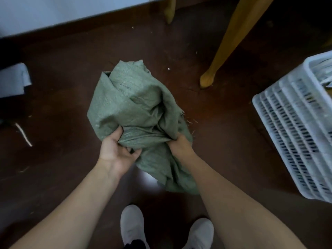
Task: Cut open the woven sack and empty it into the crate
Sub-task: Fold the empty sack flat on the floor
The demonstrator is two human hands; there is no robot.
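Two hands bunch the green sack (136,112) above the dark floor (62,78): the left hand (115,150) curls under a fold, the right hand (179,143) is clenched on gathered cloth. It hangs limp and crumpled, so it looks light, soft and probably already emptied; the frayed edge may shed fibres, and thick folds give the surest hold. A white crate (294,126) stands well apart at right, near a wooden leg (226,42).
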